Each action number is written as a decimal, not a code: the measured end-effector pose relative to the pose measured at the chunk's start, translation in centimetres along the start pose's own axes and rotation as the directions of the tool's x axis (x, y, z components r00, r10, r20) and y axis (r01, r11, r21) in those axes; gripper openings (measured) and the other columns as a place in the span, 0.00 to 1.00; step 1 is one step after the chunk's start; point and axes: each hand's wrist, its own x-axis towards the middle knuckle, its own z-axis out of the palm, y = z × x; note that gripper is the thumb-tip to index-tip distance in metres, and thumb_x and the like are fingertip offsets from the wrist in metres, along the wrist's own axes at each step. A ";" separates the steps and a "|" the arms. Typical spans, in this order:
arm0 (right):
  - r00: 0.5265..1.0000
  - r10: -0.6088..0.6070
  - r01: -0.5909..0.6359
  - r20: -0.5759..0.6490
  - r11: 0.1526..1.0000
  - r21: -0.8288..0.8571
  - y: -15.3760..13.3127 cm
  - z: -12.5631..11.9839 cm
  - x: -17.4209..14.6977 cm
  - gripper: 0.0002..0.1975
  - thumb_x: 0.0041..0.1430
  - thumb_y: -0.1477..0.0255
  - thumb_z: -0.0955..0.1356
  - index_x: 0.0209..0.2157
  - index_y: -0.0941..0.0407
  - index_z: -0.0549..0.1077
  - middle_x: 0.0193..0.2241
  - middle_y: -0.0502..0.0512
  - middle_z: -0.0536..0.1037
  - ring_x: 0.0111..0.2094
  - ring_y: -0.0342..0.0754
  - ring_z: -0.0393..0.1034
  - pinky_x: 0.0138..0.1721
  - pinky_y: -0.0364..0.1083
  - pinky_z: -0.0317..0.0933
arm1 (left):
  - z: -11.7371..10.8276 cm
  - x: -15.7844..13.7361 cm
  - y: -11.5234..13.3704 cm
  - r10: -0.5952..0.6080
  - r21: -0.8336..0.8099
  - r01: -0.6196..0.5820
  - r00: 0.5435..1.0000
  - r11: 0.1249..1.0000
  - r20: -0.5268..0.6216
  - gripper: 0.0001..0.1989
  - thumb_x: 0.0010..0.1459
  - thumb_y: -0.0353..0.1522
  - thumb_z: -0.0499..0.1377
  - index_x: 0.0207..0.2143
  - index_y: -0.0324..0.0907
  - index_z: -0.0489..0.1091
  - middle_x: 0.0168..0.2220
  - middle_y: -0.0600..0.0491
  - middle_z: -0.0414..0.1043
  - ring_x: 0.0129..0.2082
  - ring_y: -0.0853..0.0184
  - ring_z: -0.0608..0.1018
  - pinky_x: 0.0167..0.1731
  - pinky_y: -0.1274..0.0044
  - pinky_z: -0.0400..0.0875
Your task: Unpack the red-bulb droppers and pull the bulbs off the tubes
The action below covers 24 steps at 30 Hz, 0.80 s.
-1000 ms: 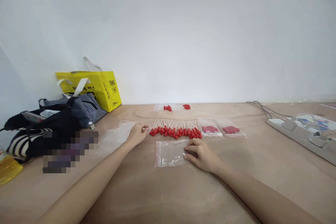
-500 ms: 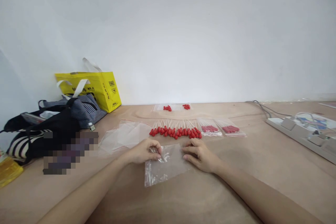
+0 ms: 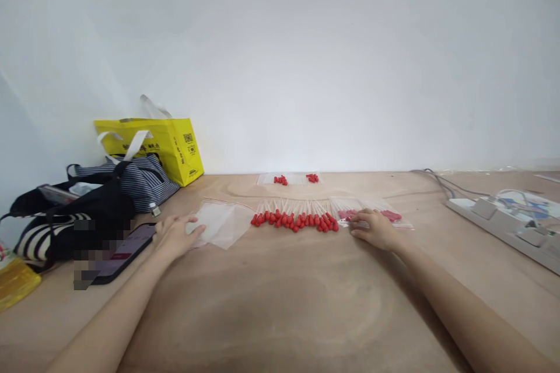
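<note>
My left hand point(image 3: 175, 236) rests at the left edge of a pile of clear zip bags point(image 3: 225, 222), its fingers apart and partly covering them. My right hand point(image 3: 375, 229) lies over the near edge of two clear bags point(image 3: 345, 203) of red-tipped white sticks, thumb and fingers apart. Between the hands, many loose red-tipped sticks point(image 3: 294, 221) lie side by side in a fan, red ends towards me. Farther back, a clear bag point(image 3: 294, 178) shows two small groups of red tips. What lies under either palm is hidden.
At the left are a phone point(image 3: 125, 256), a black bag point(image 3: 87, 221), a striped bag point(image 3: 151, 183) and a yellow carrier bag point(image 3: 184, 151). A white power strip point(image 3: 503, 233) with cables stands at the right. The wall rises behind the table point(image 3: 262, 309).
My hands have moved apart: the left one to the zip bags, the right one to the filled bags. The clear bag between them is gone from the middle of the table.
</note>
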 end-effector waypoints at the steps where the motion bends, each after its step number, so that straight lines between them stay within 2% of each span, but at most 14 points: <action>1: 0.999 -0.032 0.032 0.016 0.999 0.009 0.2 -0.1 0.0 0.08 0.49 0.70 0.65 0.33 0.54 0.73 0.37 0.54 0.70 0.38 0.48 0.64 0.40 0.46 0.55 | 0.2 -0.4 0.5 0.014 0.056 -0.013 1.000 0.998 -0.024 0.23 0.49 0.45 0.50 0.43 0.40 0.68 0.51 0.39 0.60 0.53 0.45 0.58 0.46 0.56 0.55; 2: 0.998 -0.057 0.057 0.024 0.998 0.007 0.3 -0.1 0.1 0.07 0.50 0.71 0.64 0.31 0.54 0.73 0.37 0.54 0.70 0.38 0.47 0.65 0.39 0.45 0.55 | 0.4 -0.8 1.1 0.042 0.110 -0.039 0.999 0.993 -0.018 0.25 0.51 0.45 0.48 0.46 0.42 0.65 0.55 0.41 0.55 0.56 0.48 0.54 0.48 0.57 0.52; 3: 0.997 -0.069 0.069 0.024 0.997 -0.017 0.3 -0.1 0.2 0.07 0.52 0.72 0.63 0.30 0.55 0.72 0.36 0.54 0.70 0.37 0.46 0.65 0.38 0.44 0.56 | 0.6 -1.1 1.7 0.074 0.162 -0.079 0.997 0.984 0.034 0.26 0.52 0.46 0.47 0.50 0.44 0.63 0.58 0.43 0.51 0.58 0.50 0.51 0.50 0.57 0.49; 5: 0.998 -0.061 0.062 0.005 0.993 -0.101 0.1 0.0 0.3 0.07 0.53 0.73 0.61 0.29 0.56 0.71 0.35 0.55 0.70 0.36 0.46 0.65 0.37 0.43 0.55 | 1.2 -1.7 2.6 0.119 0.193 -0.165 0.966 0.967 0.228 0.28 0.54 0.46 0.44 0.55 0.46 0.55 0.60 0.44 0.45 0.59 0.52 0.48 0.51 0.55 0.45; 7: 0.999 -0.040 0.036 -0.017 0.983 -0.179 -0.3 0.4 0.4 0.07 0.54 0.74 0.61 0.29 0.57 0.70 0.34 0.56 0.70 0.37 0.47 0.65 0.37 0.44 0.55 | 1.7 -1.9 3.0 0.097 0.175 -0.176 0.917 0.969 0.386 0.29 0.55 0.46 0.41 0.58 0.47 0.47 0.60 0.44 0.42 0.59 0.52 0.47 0.51 0.54 0.44; 8: 0.999 -0.027 0.021 -0.028 0.979 -0.203 -0.5 0.5 0.4 0.07 0.55 0.74 0.61 0.29 0.57 0.69 0.34 0.56 0.70 0.37 0.48 0.64 0.37 0.44 0.54 | 1.9 -2.0 3.0 0.086 0.167 -0.171 0.903 0.971 0.421 0.29 0.55 0.46 0.40 0.58 0.47 0.45 0.61 0.45 0.40 0.59 0.52 0.47 0.51 0.54 0.44; 10: 0.999 0.007 -0.019 -0.054 0.974 -0.224 -0.7 0.9 0.5 0.07 0.55 0.73 0.60 0.29 0.58 0.68 0.34 0.58 0.71 0.38 0.50 0.64 0.37 0.45 0.53 | 2.1 -2.0 2.8 0.073 0.169 -0.157 0.904 0.973 0.420 0.29 0.55 0.47 0.38 0.58 0.48 0.44 0.61 0.45 0.39 0.60 0.53 0.45 0.51 0.54 0.43; 13: 0.987 0.102 -0.129 -0.121 0.962 -0.241 -0.7 1.1 0.5 0.08 0.57 0.74 0.58 0.31 0.59 0.66 0.33 0.61 0.71 0.37 0.52 0.65 0.35 0.47 0.52 | 2.1 -2.1 2.7 0.062 0.186 -0.122 0.953 0.975 0.298 0.28 0.56 0.45 0.38 0.58 0.47 0.46 0.61 0.44 0.40 0.60 0.53 0.42 0.51 0.54 0.42; 15: 0.971 0.168 -0.206 -0.169 0.949 -0.237 -0.6 0.9 0.6 0.09 0.58 0.75 0.56 0.33 0.61 0.65 0.32 0.63 0.71 0.35 0.52 0.65 0.33 0.46 0.52 | 2.0 -2.3 2.9 0.112 0.186 -0.135 0.985 0.973 0.128 0.26 0.57 0.43 0.38 0.57 0.44 0.51 0.60 0.43 0.43 0.60 0.54 0.42 0.51 0.55 0.43; 16: 0.961 0.199 -0.241 -0.191 0.943 -0.229 -0.6 0.6 0.6 0.10 0.58 0.75 0.55 0.33 0.61 0.65 0.32 0.63 0.71 0.34 0.52 0.65 0.32 0.46 0.51 | 2.0 -2.4 3.2 0.161 0.178 -0.164 0.986 0.970 0.031 0.25 0.58 0.42 0.38 0.55 0.43 0.55 0.59 0.43 0.46 0.60 0.54 0.43 0.52 0.56 0.43; 18: 0.938 0.267 -0.309 -0.220 0.933 -0.186 -0.8 -0.3 0.5 0.10 0.58 0.75 0.55 0.34 0.61 0.64 0.32 0.62 0.71 0.33 0.50 0.66 0.29 0.44 0.51 | 1.9 -2.7 3.8 0.279 0.137 -0.262 0.951 0.955 -0.132 0.23 0.58 0.40 0.40 0.51 0.41 0.61 0.56 0.42 0.52 0.59 0.55 0.48 0.52 0.59 0.45; 20: 0.917 0.336 -0.364 -0.213 0.925 -0.110 -1.5 -1.8 0.1 0.08 0.56 0.73 0.56 0.32 0.60 0.64 0.31 0.60 0.71 0.31 0.49 0.65 0.27 0.43 0.50 | 1.9 -3.2 4.6 0.392 0.063 -0.389 0.888 0.919 -0.242 0.21 0.57 0.39 0.42 0.46 0.41 0.65 0.53 0.43 0.57 0.57 0.56 0.53 0.52 0.61 0.48; 22: 0.921 0.357 -0.366 -0.156 0.930 -0.032 -2.6 -3.5 -0.6 0.08 0.55 0.72 0.57 0.29 0.59 0.64 0.29 0.58 0.72 0.29 0.47 0.65 0.25 0.42 0.49 | 1.7 -3.8 5.6 0.479 -0.038 -0.511 0.826 0.859 -0.297 0.18 0.56 0.39 0.45 0.42 0.40 0.67 0.49 0.44 0.61 0.54 0.57 0.57 0.51 0.62 0.50; 24: 0.948 0.314 -0.312 -0.055 0.949 0.048 -4.0 -5.0 -1.8 0.08 0.54 0.72 0.58 0.24 0.58 0.63 0.25 0.55 0.71 0.27 0.45 0.64 0.24 0.41 0.49 | 1.5 -4.8 6.9 0.548 -0.179 -0.603 0.789 0.777 -0.278 0.16 0.55 0.38 0.47 0.39 0.40 0.68 0.45 0.45 0.65 0.50 0.59 0.63 0.50 0.66 0.55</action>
